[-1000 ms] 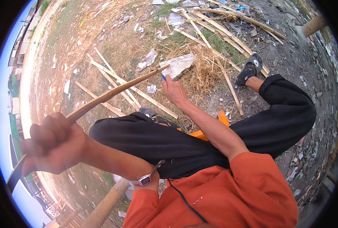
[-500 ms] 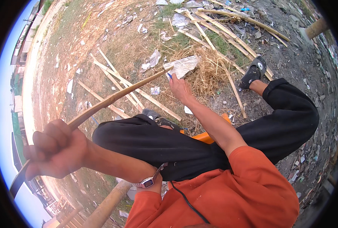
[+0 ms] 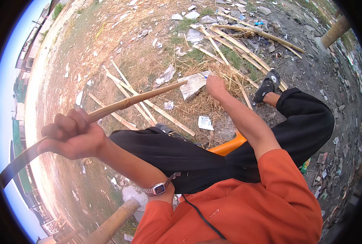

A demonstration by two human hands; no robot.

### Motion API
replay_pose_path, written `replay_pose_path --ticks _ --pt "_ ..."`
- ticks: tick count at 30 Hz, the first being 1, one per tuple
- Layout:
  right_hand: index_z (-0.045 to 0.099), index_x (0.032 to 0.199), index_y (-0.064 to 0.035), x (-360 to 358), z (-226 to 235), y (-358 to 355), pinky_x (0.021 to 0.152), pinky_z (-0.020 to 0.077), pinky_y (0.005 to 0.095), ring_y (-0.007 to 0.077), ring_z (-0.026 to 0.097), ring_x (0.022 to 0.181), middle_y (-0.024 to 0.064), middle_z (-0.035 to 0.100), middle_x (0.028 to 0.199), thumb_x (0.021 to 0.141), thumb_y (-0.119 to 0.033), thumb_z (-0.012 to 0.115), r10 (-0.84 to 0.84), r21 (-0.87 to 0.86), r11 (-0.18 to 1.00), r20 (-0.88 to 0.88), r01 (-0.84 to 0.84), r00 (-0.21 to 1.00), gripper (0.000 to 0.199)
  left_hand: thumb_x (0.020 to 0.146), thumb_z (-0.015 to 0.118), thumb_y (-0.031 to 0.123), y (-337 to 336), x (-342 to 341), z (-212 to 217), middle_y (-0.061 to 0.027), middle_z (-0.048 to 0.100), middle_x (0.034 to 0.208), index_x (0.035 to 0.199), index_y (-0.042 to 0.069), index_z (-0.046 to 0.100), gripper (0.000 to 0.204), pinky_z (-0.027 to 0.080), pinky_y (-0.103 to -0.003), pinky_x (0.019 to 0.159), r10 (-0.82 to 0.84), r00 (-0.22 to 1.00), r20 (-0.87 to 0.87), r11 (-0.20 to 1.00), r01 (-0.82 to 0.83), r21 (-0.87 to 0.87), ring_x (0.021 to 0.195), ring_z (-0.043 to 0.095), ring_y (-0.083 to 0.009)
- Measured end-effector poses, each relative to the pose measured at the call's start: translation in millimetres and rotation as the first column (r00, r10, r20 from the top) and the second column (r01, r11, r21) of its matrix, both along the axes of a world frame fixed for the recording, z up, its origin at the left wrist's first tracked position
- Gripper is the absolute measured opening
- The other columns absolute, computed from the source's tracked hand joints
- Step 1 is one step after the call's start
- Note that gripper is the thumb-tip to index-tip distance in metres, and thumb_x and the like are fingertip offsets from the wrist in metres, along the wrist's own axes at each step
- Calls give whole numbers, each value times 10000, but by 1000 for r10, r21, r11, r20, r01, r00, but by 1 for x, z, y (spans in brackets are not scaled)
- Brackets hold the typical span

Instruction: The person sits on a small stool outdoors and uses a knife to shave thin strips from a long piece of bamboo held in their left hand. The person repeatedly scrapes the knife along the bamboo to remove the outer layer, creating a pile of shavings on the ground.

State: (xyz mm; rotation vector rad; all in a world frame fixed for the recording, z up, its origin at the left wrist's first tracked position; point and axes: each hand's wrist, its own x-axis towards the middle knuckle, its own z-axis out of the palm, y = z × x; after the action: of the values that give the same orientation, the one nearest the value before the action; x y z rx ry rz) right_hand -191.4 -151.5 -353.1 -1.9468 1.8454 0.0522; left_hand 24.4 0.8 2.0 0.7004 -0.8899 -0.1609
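Note:
My left hand (image 3: 73,134) is wrapped round a long bamboo strip (image 3: 124,102), raised at the left. The strip slants away to the right, and its far tip ends over a pale, rough slab (image 3: 194,87) lying on dry straw. Near the slab's far right end is my right hand (image 3: 216,87), its fingers closed on a small slim tool with a blue end (image 3: 205,77). Its exact kind is too small to tell. A gap separates the right hand from the strip's tip.
Several split bamboo strips (image 3: 146,101) lie left of the slab. More bamboo pieces (image 3: 246,42) are piled at the far right, near my shoe (image 3: 268,85). An orange seat (image 3: 229,145) shows between my legs. A bamboo pole (image 3: 115,221) stands at the lower left, and a post (image 3: 335,32) at upper right.
My right hand has moved from beside the strip's tip to the right, toward the slab's far end. My left hand and the strip have shifted slightly right, and the view has shifted.

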Motion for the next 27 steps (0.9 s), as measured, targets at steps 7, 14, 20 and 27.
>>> replay_pose_path --ticks 7,14,20,27 --pt "502 885 28 48 226 102 604 424 478 410 566 676 258 564 691 916 -243 393 170 -76 983 732 -169 660 294 839 336 640 4 10 -2 47 196 437 641 158 289 522 108 -215 305 -569 802 185 806 588 -70 342 106 -55" --pt "465 890 27 59 247 162 565 475 506 457 579 638 287 562 635 893 -183 439 236 -204 971 696 -129 678 212 860 317 610 2 5 0 37 178 431 639 134 272 526 127 -221 271 -738 545 398 574 817 -55 318 125 -60" --pt "457 883 35 59 259 163 579 483 503 447 592 654 284 568 639 892 -167 431 235 -177 972 657 -156 717 203 870 308 599 5 4 -3 40 176 439 643 140 267 515 116 -223 283 -712 601 364 626 778 -60 331 113 -58" --pt "448 877 10 72 230 162 556 470 508 436 584 614 263 558 600 889 -176 446 236 -238 965 600 -112 764 186 866 302 611 6 13 -7 40 173 448 647 156 279 506 91 -229 311 -697 652 300 662 745 -82 352 104 -60"
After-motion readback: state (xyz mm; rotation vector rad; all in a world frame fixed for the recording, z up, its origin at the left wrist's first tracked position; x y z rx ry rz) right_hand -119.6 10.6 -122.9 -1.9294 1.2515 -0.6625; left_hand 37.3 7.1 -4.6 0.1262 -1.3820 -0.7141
